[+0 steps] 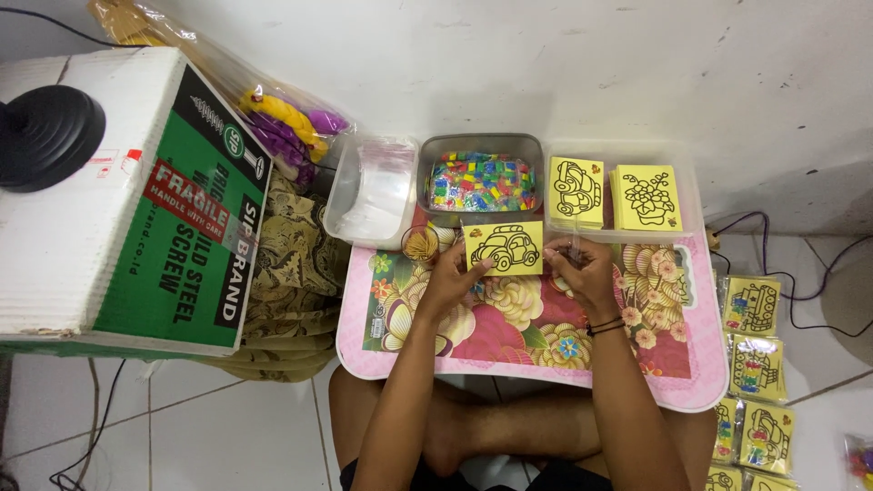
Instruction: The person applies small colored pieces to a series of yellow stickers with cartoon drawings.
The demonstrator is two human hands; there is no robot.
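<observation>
Car card: yellow square with a black car outline, held flat above the desk, between both hands, printed side up.
Left hand: fingers curled onto the card's lower left corner, thumb on the front; pinched on the card.
Right hand: just right of the card's right edge; fingers drawn narrow together, tips near the edge; cannot tell whether touching the card or pinching something thin and clear.
Desk: low, pink-rimmed, floral top, under both wrists; crossed legs below.
Beyond the fingers: grey tray full of small coloured packets, directly past the card's top edge.
Beyond and left of the fingers: clear tub holding clear plastic bags.
Beyond and right of the fingers: clear tray with two stacks, car cards and flower cards, side by side, not touching.
Far right of the right hand: packed yellow cards in a column on the floor.
Far left of the left hand: cardboard box, white and green, a black round object on top.
Behind the box: plastic bag with yellow and purple items; patterned cloth between box and desk.
</observation>
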